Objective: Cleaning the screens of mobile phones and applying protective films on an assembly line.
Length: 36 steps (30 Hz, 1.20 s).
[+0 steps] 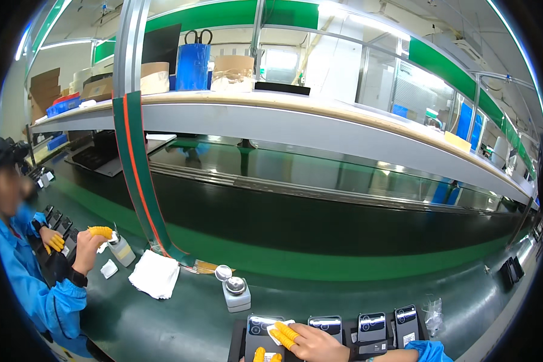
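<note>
Head view shows the right hand (314, 342) at about 6 o'clock, entering from the lower right in a blue sleeve (425, 352), its yellow ribbed finger cots (285, 335) pressing a small white wiping cloth (280, 326) onto the leftmost dark smartphone (260, 333) in a black tray (238, 342). Fingers are extended flat over the cloth, not curled around it. Only two yellow-capped fingertips of the left hand (266, 357) show at the bottom edge, touching that same phone's lower end; whether it grips cannot be told. Three more dark phones (372, 329) stand in a row toward 5 o'clock. Just above the tray, at 12 o'clock from the hands, sits a small grey push-top liquid dispenser (236, 292). A folded white cloth pile (155, 274) lies toward 10 o'clock on the green conveyor table (344, 265). At 9 o'clock a co-worker in a blue jacket (39, 295) holds something small over a clear bottle (122, 249).
</note>
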Each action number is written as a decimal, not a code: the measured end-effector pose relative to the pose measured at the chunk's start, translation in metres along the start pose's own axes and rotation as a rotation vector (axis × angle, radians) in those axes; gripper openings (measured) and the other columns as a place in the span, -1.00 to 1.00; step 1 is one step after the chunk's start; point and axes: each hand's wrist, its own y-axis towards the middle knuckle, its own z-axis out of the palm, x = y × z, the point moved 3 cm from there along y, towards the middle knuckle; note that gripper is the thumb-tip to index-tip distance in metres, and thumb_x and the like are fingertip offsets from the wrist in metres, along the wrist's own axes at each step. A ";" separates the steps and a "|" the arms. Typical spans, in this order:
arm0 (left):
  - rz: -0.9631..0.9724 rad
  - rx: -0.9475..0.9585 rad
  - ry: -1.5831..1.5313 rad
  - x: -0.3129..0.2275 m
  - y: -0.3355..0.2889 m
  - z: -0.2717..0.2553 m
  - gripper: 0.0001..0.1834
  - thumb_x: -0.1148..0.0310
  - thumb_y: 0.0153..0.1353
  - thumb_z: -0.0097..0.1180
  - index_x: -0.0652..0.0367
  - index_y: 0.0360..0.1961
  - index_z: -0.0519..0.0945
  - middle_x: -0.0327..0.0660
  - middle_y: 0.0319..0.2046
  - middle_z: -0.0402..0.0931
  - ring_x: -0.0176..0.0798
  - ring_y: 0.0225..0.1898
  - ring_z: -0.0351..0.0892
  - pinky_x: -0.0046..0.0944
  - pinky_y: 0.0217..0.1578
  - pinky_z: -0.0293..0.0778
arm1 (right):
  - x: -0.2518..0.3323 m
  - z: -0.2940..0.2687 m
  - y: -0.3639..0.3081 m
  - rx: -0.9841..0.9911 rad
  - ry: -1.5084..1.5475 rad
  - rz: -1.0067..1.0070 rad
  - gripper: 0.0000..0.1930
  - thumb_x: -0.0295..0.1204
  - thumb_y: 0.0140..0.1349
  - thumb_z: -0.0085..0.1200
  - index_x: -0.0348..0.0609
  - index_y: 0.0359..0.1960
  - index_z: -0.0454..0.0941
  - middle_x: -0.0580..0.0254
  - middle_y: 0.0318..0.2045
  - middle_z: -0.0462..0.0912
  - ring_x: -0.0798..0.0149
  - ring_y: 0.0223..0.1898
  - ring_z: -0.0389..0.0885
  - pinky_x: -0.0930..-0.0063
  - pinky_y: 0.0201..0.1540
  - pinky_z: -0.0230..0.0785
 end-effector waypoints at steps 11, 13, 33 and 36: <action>0.227 -0.011 0.099 -0.020 0.042 0.018 -0.93 0.42 -0.06 0.09 0.03 -0.48 0.56 -0.25 -0.36 0.61 -0.16 -0.37 0.53 -0.22 -0.36 0.34 | -0.003 -0.024 0.018 0.048 -0.248 0.067 -0.47 -0.41 0.04 -0.09 -0.49 0.07 0.36 0.05 -0.16 0.47 0.19 -0.08 0.44 0.46 0.01 0.31; 0.174 -0.003 0.138 -0.007 0.036 0.022 -0.93 0.43 -0.07 0.10 0.02 -0.48 0.55 -0.26 -0.34 0.61 -0.15 -0.34 0.53 -0.21 -0.32 0.33 | -0.010 -0.020 0.020 0.050 -0.215 0.087 -0.47 -0.41 0.03 -0.08 -0.51 0.05 0.37 -0.02 -0.06 0.46 0.13 -0.01 0.44 0.42 0.07 0.30; -0.192 -0.060 0.392 0.210 -0.046 -0.013 -0.88 0.44 -0.05 0.12 0.08 -0.41 0.58 -0.16 -0.32 0.52 -0.09 -0.25 0.47 -0.21 -0.27 0.35 | -0.009 -0.030 -0.009 0.078 -0.003 0.039 -0.52 -0.38 0.03 -0.06 -0.38 0.01 0.46 0.00 -0.02 0.47 0.09 0.01 0.46 0.35 0.14 0.30; -0.244 -0.048 0.357 0.236 -0.053 -0.011 -0.89 0.45 -0.05 0.10 0.10 -0.42 0.58 -0.16 -0.33 0.52 -0.10 -0.26 0.48 -0.21 -0.28 0.35 | -0.029 -0.033 0.005 -0.012 0.062 0.201 -0.48 -0.41 0.02 -0.06 -0.37 0.07 0.41 0.00 -0.05 0.47 0.11 -0.07 0.49 0.35 0.04 0.35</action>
